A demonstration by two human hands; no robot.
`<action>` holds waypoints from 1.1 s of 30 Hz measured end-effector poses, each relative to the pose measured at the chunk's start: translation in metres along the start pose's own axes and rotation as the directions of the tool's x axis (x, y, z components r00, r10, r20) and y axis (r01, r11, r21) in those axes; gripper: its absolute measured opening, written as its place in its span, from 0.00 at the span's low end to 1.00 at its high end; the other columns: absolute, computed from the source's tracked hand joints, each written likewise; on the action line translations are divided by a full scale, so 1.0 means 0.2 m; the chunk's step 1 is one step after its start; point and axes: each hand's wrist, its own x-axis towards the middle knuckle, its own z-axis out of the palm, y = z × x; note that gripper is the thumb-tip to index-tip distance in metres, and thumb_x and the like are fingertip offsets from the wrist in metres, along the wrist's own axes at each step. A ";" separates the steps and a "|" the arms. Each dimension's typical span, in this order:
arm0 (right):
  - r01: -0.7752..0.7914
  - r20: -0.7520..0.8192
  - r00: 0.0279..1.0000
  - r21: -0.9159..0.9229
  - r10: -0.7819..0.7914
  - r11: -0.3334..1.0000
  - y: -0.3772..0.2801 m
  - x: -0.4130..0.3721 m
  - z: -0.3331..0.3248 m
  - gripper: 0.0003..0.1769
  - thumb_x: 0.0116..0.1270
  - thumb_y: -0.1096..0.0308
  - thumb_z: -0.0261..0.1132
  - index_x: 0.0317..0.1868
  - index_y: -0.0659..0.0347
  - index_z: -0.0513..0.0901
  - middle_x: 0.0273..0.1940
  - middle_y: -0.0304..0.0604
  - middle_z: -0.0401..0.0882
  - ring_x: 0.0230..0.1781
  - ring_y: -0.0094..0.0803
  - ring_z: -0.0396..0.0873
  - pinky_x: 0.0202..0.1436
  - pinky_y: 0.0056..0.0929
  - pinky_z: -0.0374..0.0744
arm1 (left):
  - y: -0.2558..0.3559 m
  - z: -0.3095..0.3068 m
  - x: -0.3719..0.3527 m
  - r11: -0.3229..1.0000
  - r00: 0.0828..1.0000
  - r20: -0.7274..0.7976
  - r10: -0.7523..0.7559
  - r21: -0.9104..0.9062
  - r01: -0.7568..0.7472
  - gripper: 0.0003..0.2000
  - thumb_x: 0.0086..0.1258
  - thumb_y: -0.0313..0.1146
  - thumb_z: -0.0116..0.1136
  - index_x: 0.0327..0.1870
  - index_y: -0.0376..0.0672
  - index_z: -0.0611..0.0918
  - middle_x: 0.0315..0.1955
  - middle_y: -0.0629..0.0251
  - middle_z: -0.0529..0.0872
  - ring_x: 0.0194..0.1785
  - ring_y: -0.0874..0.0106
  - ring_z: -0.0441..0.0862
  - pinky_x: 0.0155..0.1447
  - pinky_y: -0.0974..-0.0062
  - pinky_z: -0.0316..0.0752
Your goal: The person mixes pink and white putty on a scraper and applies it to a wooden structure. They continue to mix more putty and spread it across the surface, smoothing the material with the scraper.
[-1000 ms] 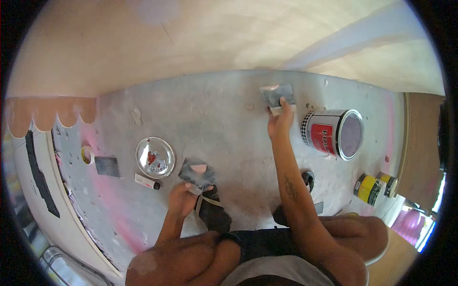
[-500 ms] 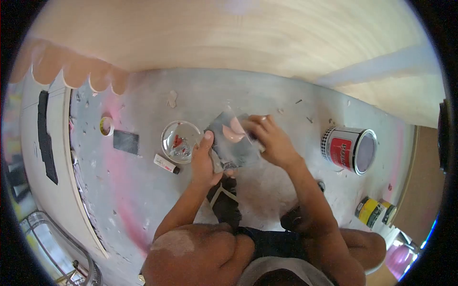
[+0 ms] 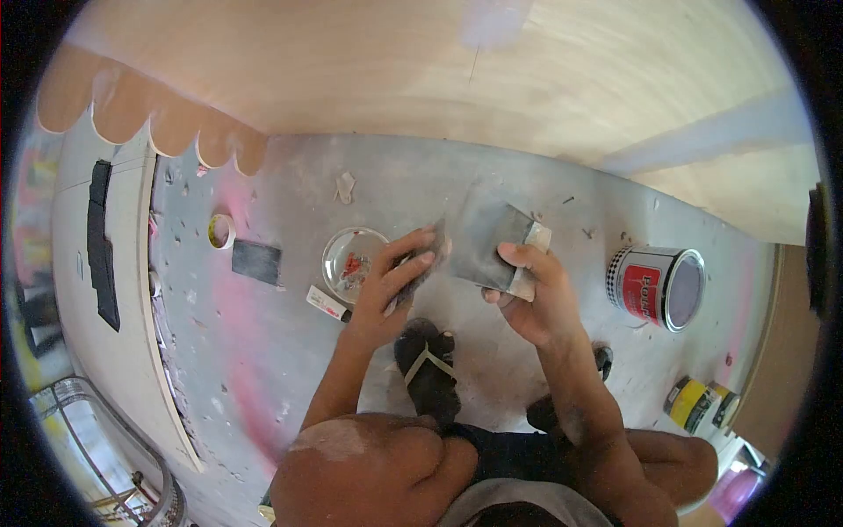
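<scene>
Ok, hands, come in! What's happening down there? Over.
Left hand gripping dark plate. Right hand gripping grey plate, apart from it. Round dish close by left hand; paint can clear of both. Over.

Worn on head, looking fwd & steeply down past knees at near edge. Set close above left hand & right hand, both nr. ctr. Takes in grey floor btwn., pale panel across far side. V. wide lens, w/ dark curved borders left & right.
</scene>
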 end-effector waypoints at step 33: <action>0.537 -0.316 0.836 0.299 -0.449 0.789 0.41 1.16 -0.14 0.15 0.68 0.78 0.55 0.54 0.67 0.68 0.53 0.51 0.74 0.50 0.43 0.79 0.52 0.41 0.85 | -0.22 -0.22 -0.69 0.866 0.850 -0.247 -0.465 -0.326 0.379 0.24 0.57 0.19 0.51 0.59 0.36 0.77 0.58 0.51 0.76 0.65 0.58 0.71 0.73 0.58 0.59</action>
